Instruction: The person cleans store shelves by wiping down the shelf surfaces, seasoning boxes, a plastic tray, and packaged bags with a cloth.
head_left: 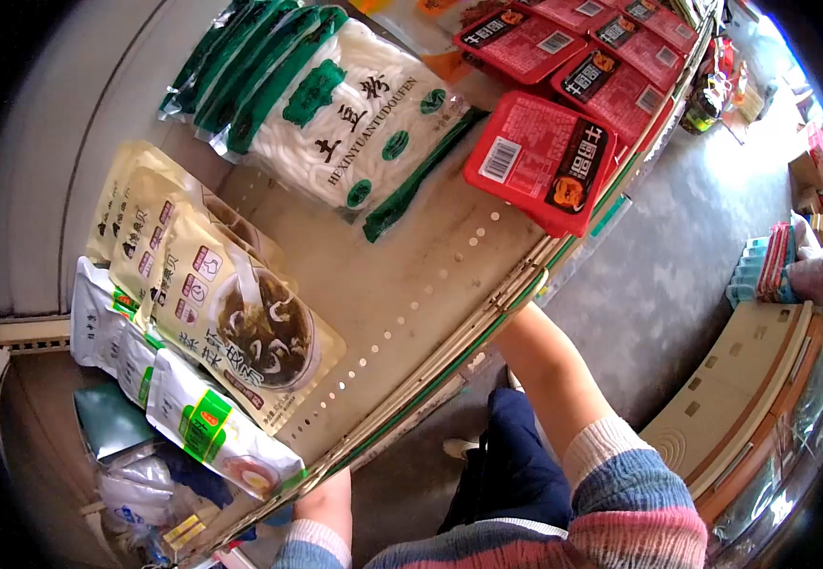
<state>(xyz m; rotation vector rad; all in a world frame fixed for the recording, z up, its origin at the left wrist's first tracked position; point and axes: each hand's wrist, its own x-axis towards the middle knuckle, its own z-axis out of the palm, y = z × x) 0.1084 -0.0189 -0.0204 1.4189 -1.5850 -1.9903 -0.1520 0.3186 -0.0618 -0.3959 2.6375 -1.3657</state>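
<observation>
My right forearm [549, 370], in a striped knit sleeve, reaches under the front edge of the shelf [383, 313]. The right hand itself is hidden below that edge. Further left, only my left wrist [328, 503] shows past its cuff; its hand is hidden by the shelf too. Above my right arm, a red sealed tray pack [544, 156] sticks out slightly over the shelf's edge. White-and-green pouches [212, 417] lie nearest my left wrist, beside several beige pouches [231, 303] with a soup bowl printed on them.
Clear bags of white noodles [355, 123] with green bands stand at the back of the shelf. More red packs [611, 85] are stacked at the right. A beige panel [729, 389] stands across the grey floor [663, 256]. Plastic bags [137, 488] lie at lower left.
</observation>
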